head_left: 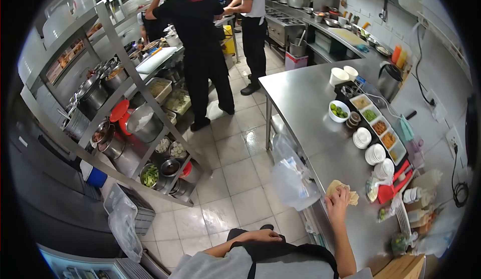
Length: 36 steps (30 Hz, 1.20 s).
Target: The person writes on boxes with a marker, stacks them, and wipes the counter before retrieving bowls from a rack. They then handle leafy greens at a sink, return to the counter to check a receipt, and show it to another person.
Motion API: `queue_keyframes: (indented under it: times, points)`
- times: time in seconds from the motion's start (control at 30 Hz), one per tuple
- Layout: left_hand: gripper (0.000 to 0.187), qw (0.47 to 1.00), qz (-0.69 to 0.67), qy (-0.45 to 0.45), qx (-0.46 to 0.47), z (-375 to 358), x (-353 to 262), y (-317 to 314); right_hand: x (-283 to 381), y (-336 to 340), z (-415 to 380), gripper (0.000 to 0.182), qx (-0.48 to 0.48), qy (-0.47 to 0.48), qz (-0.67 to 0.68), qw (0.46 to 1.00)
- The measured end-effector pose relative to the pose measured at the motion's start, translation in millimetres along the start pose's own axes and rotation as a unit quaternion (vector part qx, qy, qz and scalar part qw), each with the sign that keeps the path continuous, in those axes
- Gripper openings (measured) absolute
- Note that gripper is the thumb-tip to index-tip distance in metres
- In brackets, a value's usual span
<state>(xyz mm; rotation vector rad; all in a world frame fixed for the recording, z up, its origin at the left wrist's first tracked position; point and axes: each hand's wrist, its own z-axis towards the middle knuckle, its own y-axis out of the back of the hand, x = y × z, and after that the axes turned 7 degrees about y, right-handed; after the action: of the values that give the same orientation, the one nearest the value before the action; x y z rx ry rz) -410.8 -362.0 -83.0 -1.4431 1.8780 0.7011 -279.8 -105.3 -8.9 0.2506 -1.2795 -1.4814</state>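
Note:
My right hand [338,201] presses on a crumpled tan cloth [353,197] near the front edge of the steel table [320,151], its fingers curled over the fabric. My left hand [268,236] rests across my front against the dark apron [270,254]; it looks loosely stretched out and holds nothing visible. Just left of the cloth, a clear plastic bag [293,179] hangs at the table's side. Stacks of small white dishes [375,155] and a red-handled item [387,193] stand beyond my right hand.
A black tray of filled containers [379,127], a bowl of limes [339,111] and white cups [338,76] stand on the table. A shelf rack [145,98] with pots is at left. Two people [200,43] stand in the aisle; others are partly visible behind.

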Motion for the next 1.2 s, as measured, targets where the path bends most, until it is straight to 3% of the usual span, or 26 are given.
queue_keyframes:
  times: [0.17,0.33,0.47,0.53,0.67,0.73,0.9,1.1,1.2]
  points:
    - [0.049,0.998,0.057,-0.024,-0.016,13,12,22,18,-40,40,0.019,0.029,0.044,-0.089,0.995]
    - [0.042,0.987,0.121,-0.108,0.005,50,0,40,13,-62,67,0.02,0.05,0.049,-0.044,0.997]
    - [0.039,0.987,0.119,-0.103,-0.032,71,-19,52,11,-69,94,0.012,0.062,0.074,0.046,0.994]
    - [0.038,0.993,0.097,-0.067,-0.029,80,-30,60,18,-70,107,0.01,0.069,0.089,0.047,0.993]
    - [0.037,0.99,0.089,-0.098,-0.048,95,-35,80,10,-89,125,0.011,0.081,0.143,0.014,0.986]
    - [0.034,0.988,0.082,-0.08,-0.103,79,-57,91,13,-98,140,0.009,0.083,0.153,0.014,0.985]
    - [0.033,0.989,0.046,-0.087,-0.109,95,-43,110,18,-141,181,0.011,0.085,0.154,0.007,0.984]
    - [0.037,0.993,0.02,-0.091,-0.067,98,-26,173,31,-207,251,0.007,0.049,0.175,-0.026,0.983]
    - [0.037,0.991,0.073,-0.069,-0.086,73,-30,217,43,-237,289,0.012,0.023,0.162,-0.047,0.985]
